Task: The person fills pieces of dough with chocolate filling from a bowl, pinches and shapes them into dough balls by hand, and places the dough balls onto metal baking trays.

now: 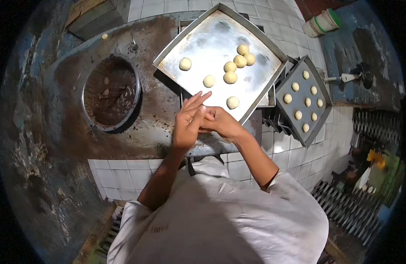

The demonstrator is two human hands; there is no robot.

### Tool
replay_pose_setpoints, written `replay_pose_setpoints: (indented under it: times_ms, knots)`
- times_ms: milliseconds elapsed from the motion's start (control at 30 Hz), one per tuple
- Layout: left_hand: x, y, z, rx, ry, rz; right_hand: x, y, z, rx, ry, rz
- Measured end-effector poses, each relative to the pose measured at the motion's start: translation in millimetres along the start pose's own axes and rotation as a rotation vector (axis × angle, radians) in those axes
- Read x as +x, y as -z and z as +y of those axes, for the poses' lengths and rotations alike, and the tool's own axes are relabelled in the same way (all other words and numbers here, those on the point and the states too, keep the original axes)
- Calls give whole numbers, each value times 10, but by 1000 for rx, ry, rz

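Note:
My left hand [190, 125] and my right hand [225, 124] meet palm to palm in front of a large metal tray [203, 46]. On the left one, the fingers are stretched out and point up toward the tray. The right hand's fingers curl in against the left palm. Anything between the palms is hidden from view. Closest to the hands on the tray are two dough balls [233, 102], one further up to the left [209, 81]. Another dough ball [185, 64] lies near the tray's left corner, and several sit in a touching cluster [240, 61] at right.
A round metal bowl [138, 90] of dark brown filling [107, 99] stands on the stained worktop [156, 110] at left, with a spoon [134, 45] behind it. At right, a dark tray [298, 100] carries several spaced dough balls. A green-lidded bucket [322, 23] is beyond.

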State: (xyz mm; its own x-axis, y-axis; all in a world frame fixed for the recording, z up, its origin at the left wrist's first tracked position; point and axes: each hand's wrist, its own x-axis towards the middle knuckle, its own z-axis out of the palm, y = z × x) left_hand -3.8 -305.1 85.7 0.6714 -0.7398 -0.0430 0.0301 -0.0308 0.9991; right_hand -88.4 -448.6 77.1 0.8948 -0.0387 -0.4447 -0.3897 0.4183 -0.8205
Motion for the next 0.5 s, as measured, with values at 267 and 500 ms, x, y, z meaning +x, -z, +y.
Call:
replay_pose_setpoints:
  times_ms: [267, 500]
  knots:
    - [-77, 252, -168, 191, 24, 450, 1394, 931, -834, -1035, 480, 108]
    - [-1030, 710, -409, 70, 235, 844, 2577, 1663, 28, -1466, 613, 410]
